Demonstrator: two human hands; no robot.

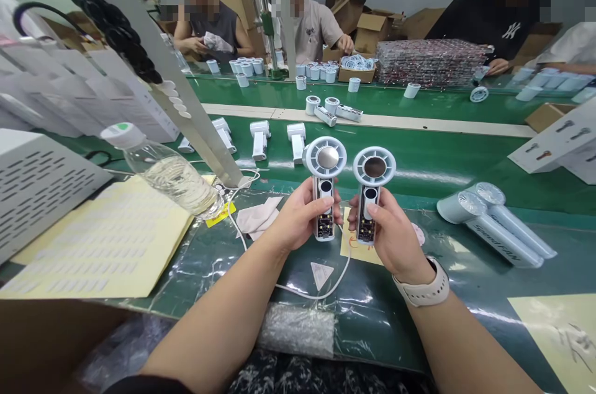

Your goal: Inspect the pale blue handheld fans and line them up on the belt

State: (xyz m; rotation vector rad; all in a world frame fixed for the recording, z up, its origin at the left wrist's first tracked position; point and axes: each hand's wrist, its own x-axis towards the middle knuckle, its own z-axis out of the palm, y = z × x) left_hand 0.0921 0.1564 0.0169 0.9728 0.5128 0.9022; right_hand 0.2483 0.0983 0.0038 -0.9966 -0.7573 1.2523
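Head view of an assembly bench. The left hand (298,220) grips the handle of one handheld fan (325,192), fingers wrapped round the lower body; the right hand (388,232) grips a second handheld fan (372,195) in the same way. Both fans are held upright, side by side and close together, above the green surface (419,164), ring heads uppermost. The front covers of both handles are off, so the circuit boards show (dark strips with small parts, too fine to read). A white cable (326,288) runs across the surface below the hands and passes under the left fan; whether it is plugged into either fan cannot be told.

Around the hands: a yellow sticker (354,245) just below the fans, a sheet of labels (102,245) to the left, a water bottle (172,177) lying tilted over that sheet, and two finished fans (498,220) lying to the right. More white fan bodies (279,136) rest further back. Other people sit across the surface with hands on their own parts.

Risks, as judged from this pose: thumbs lie near the bare boards, so a touch could smudge or strain the small parts; the two ring heads nearly meet and could knock together; the cable could snag a wrist; the bottle, if its cap is loose, could wet the labels
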